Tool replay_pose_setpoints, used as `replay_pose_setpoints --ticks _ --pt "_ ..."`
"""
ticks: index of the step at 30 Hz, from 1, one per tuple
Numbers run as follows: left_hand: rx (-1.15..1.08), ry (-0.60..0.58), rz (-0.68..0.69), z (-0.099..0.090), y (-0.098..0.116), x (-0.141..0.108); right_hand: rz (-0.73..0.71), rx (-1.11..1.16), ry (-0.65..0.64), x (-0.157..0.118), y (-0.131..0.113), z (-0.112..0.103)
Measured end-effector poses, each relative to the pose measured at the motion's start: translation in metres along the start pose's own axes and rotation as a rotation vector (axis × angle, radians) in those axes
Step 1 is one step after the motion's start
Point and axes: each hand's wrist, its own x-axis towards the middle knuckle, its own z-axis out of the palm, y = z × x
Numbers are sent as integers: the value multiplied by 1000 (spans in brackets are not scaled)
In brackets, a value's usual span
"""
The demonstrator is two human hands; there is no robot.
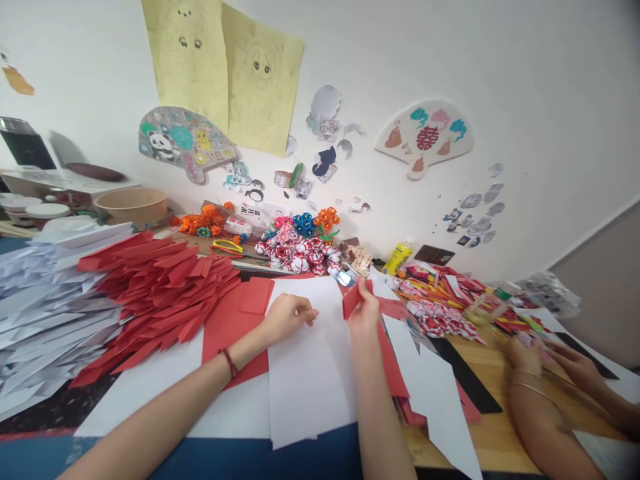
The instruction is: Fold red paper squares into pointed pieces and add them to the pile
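My right hand (367, 308) grips a small folded piece of red paper (351, 302) between thumb and fingers, raised over the work surface. To its left, my left hand (290, 320) hovers above white paper sheets (310, 393), its fingers curled in and no object visible in them. Beneath my left forearm lies a larger red sheet (220, 333), with a smaller red piece (256, 295) on it. A big heap of folded red strips (170, 287) spreads to the left, beside a pile of folded white strips (45, 320).
Red-and-white paper flowers (300, 257) crowd the back near the wall, with a yellow bottle (397, 257) to their right. At far right, another person's hands (545, 357) work over the wooden table (480, 373). A beige bowl (133, 203) stands at back left.
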Motion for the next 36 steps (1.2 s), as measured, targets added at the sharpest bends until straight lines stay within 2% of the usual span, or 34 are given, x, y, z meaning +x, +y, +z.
replay_pose_setpoints --ticks 2,5,9,13,15,21,27,36 --pt "-42 50 -5 0 1 0 89 70 78 3 -1 -2" --pt "-123 126 1 -3 2 3 165 79 8 -4 2 4" --pt "-234 149 -29 -4 3 7 90 -156 -207 -20 10 16" --pt "-147 202 17 -3 3 6 -15 -403 -466 -33 14 24" --pt "-121 226 26 -5 3 4 -53 -456 -528 -36 13 26" --pt "-40 297 -34 -10 3 1 -160 -571 -486 -31 11 22" --pt "-30 340 -53 -10 1 1 -210 -673 -590 -31 15 22" --pt "-29 314 4 -7 6 0 -343 -701 -538 -36 10 25"
